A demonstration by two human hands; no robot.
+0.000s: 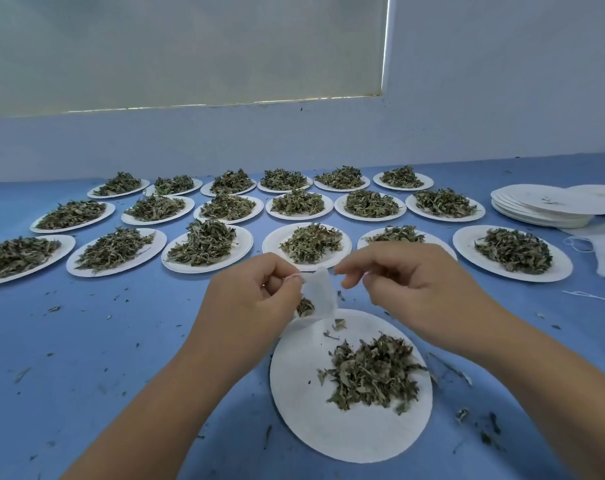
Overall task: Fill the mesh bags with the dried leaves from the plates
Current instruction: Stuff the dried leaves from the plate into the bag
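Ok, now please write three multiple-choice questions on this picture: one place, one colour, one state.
1. Where is the stack of empty plates? A) far right B) far left C) under the hands
2. What colour is the table? A) red B) blue C) green
3. The mesh bag in the left hand is: A) empty B) tied and lying flat C) holding a few leaves

Answers: 1 A, it sits at the right edge; 2 B, its bare surface is blue; 3 C, dark leaves show through the mesh.
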